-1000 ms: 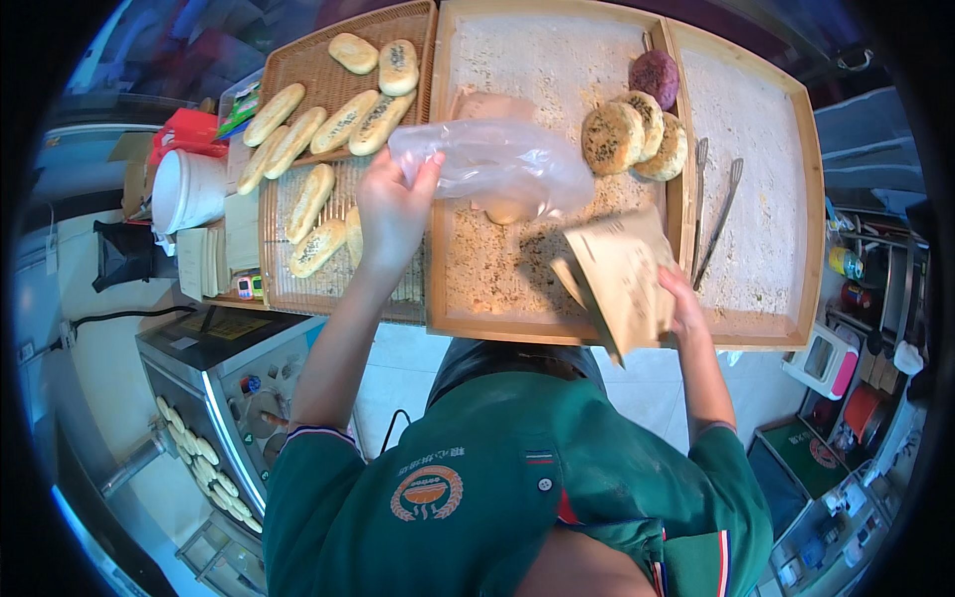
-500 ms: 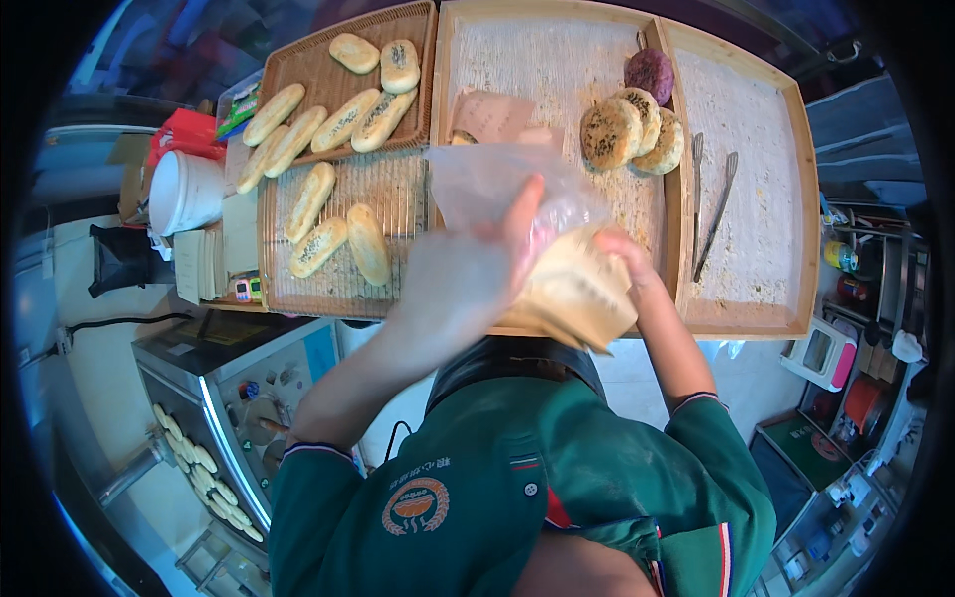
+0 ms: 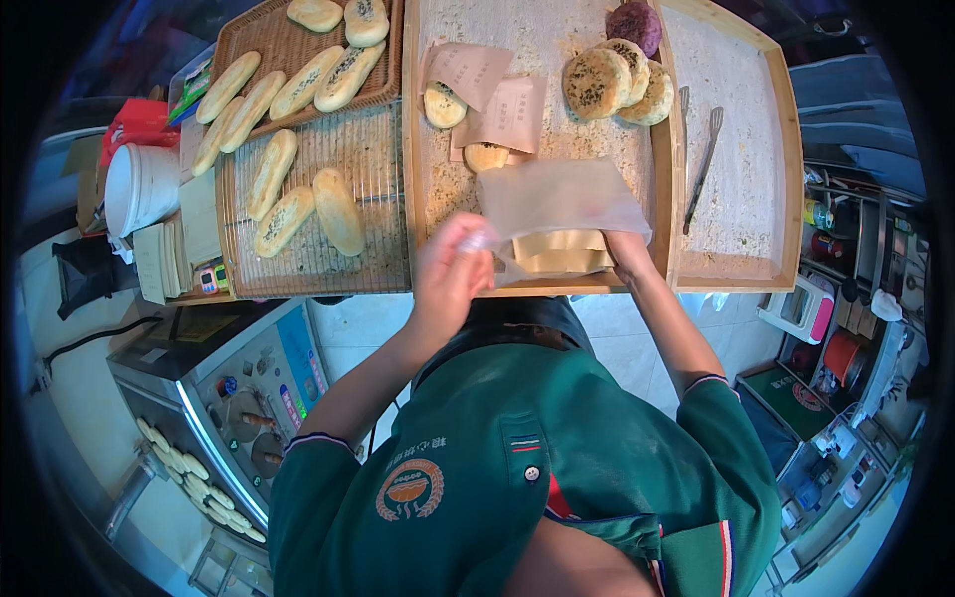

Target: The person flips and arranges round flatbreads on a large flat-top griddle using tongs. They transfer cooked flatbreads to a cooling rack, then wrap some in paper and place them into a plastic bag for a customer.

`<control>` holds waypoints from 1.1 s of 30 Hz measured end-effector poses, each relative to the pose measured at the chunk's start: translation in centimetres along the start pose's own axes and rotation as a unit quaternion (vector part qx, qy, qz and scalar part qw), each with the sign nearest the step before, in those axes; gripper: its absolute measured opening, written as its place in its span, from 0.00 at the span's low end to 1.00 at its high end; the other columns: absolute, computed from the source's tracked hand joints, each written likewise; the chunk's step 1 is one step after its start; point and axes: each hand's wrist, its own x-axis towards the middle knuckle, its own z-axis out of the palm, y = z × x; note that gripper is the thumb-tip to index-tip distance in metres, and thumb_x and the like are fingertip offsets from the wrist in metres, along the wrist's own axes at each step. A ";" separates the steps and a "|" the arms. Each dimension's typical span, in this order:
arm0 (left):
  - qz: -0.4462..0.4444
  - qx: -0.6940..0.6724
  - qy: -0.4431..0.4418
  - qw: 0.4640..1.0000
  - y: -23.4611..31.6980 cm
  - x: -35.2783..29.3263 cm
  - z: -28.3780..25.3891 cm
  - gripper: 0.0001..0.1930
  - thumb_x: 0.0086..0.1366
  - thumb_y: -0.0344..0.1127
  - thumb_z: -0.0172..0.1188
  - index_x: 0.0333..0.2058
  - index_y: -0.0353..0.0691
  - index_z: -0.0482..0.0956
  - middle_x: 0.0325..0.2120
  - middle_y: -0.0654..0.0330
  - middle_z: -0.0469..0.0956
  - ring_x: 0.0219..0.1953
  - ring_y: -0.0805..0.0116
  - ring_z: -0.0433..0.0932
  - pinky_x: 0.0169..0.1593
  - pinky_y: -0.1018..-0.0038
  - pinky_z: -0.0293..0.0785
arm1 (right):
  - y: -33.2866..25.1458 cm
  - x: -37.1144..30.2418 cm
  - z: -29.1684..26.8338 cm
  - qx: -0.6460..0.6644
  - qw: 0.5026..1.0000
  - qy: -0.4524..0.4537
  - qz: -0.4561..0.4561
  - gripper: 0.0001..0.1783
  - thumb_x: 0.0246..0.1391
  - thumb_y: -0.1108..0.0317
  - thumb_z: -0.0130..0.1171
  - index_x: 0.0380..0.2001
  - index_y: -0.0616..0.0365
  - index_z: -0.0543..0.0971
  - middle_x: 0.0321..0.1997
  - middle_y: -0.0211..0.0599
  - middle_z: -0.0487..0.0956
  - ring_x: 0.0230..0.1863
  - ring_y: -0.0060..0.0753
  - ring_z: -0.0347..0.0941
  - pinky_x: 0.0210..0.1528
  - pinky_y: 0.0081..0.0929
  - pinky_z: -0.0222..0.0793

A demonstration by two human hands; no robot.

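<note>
A translucent plastic bag is spread over the near edge of the middle tray, with folded brown paper showing through its lower part. My right hand grips the bag's right side, fingers partly hidden. At the left edge, my left hand, a little blurred, has its fingers curled on a shiny bit of clear plastic that appears to be part of the bag. Beyond the bag, one round bread pokes out of a paper sleeve, and another bread out of a second sleeve.
Seeded round breads and a purple one sit at the middle tray's right. Long breads lie on a wicker tray and wire rack at left. Tongs rest in the right tray. A white bucket stands far left.
My left hand has drawn back to the left and nearer me. The bag now lies flatter, with the brown paper under its film. Both sleeved breads have come into fuller view.
</note>
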 end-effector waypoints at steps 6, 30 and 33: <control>-0.044 0.155 -0.079 0.984 1.8 0.6 -3.7 0.18 0.67 0.28 0.53 0.55 0.36 0.69 0.48 0.56 0.75 0.49 0.69 0.73 0.53 0.71 0.70 | -6.6 -5.1 -2.6 -0.481 0.859 0.012 -0.173 0.09 0.56 0.68 0.61 0.34 0.63 0.81 0.29 0.46 0.80 0.32 0.38 0.79 0.37 0.34 0.73; 0.261 0.273 0.151 0.913 1.1 21.8 -5.0 0.02 0.58 0.26 0.55 0.31 0.36 0.75 0.60 0.48 0.65 0.56 0.51 0.71 0.57 0.65 0.69 | -6.9 17.8 16.7 -0.150 0.971 0.019 -0.186 0.28 0.59 0.61 0.58 0.54 0.71 0.63 0.47 0.63 0.77 0.48 0.54 0.76 0.50 0.38 0.72; 0.274 0.217 0.029 0.937 -0.9 20.0 -5.0 0.03 0.57 0.24 0.52 0.30 0.36 0.74 0.60 0.50 0.66 0.59 0.57 0.68 0.60 0.66 0.65 | -5.4 16.2 13.9 -0.228 0.962 0.085 -0.127 0.30 0.57 0.61 0.60 0.55 0.71 0.64 0.48 0.61 0.76 0.48 0.56 0.76 0.50 0.40 0.72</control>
